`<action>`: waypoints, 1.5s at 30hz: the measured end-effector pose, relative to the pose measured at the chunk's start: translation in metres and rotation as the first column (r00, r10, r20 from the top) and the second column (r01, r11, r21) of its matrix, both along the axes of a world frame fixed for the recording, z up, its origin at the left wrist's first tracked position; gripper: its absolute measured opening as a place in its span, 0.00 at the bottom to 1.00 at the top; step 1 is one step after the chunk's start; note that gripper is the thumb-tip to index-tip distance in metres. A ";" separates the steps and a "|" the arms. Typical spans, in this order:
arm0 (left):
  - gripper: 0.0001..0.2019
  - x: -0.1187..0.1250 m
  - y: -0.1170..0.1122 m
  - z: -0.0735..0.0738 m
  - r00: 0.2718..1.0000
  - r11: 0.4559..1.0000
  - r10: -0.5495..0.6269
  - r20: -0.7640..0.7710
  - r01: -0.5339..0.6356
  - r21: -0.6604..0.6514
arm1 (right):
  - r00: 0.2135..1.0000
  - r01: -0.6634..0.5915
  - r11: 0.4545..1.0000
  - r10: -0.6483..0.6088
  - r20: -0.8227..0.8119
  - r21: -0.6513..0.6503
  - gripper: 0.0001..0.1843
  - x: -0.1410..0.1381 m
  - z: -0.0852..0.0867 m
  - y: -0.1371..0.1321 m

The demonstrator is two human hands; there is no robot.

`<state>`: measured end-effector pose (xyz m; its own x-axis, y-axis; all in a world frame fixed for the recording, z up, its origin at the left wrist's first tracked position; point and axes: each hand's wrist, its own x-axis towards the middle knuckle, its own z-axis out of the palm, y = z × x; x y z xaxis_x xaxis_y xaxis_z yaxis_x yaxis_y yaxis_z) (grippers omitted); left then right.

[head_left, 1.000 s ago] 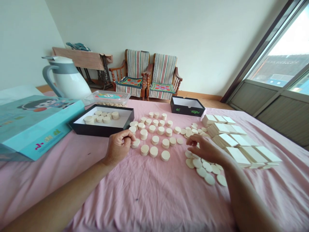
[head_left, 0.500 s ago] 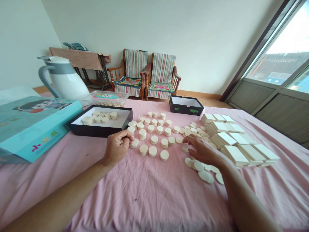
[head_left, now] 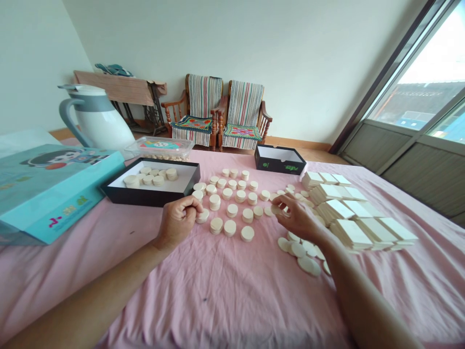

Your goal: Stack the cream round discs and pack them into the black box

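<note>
My left hand [head_left: 178, 218] rests on the cloth in a loose fist, right beside a short stack of pale wooden discs [head_left: 202, 216]; nothing shows between its fingers. To the right, my right hand [head_left: 296, 213] pinches a round wooden disc [head_left: 276, 210] between thumb and fingers, just above the cloth. Rows of small disc stacks [head_left: 231, 210] stand between the two hands. Loose discs [head_left: 298, 250] lie in a heap in front of my right wrist, and more loose discs sit behind that hand, partly hidden by it.
Stacked pale rectangular pieces [head_left: 352, 232] stand at the right. A black box [head_left: 152, 198] holding discs is at the left, by a turquoise box [head_left: 83, 194], a clear container [head_left: 181, 148] and a white jug [head_left: 105, 126]. Another black box [head_left: 276, 165] stands farther back.
My right hand's fingers, spread low over a disc before, have closed on it and lifted it slightly. My left hand has hardly moved.
</note>
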<state>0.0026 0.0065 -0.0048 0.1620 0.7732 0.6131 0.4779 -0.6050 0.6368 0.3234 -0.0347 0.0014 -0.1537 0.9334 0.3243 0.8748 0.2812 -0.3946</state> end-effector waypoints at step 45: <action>0.12 0.000 -0.002 0.002 1.000 1.000 0.005 -0.001 -0.005 -0.021 | 0.998 -0.059 0.995 0.060 0.001 -0.077 0.12 0.007 0.015 -0.013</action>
<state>0.0028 0.0047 -0.0023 0.1591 0.7866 0.5966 0.4818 -0.5894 0.6485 0.3301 -0.0477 0.0159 -0.2107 0.9446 0.2515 0.8585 0.3019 -0.4145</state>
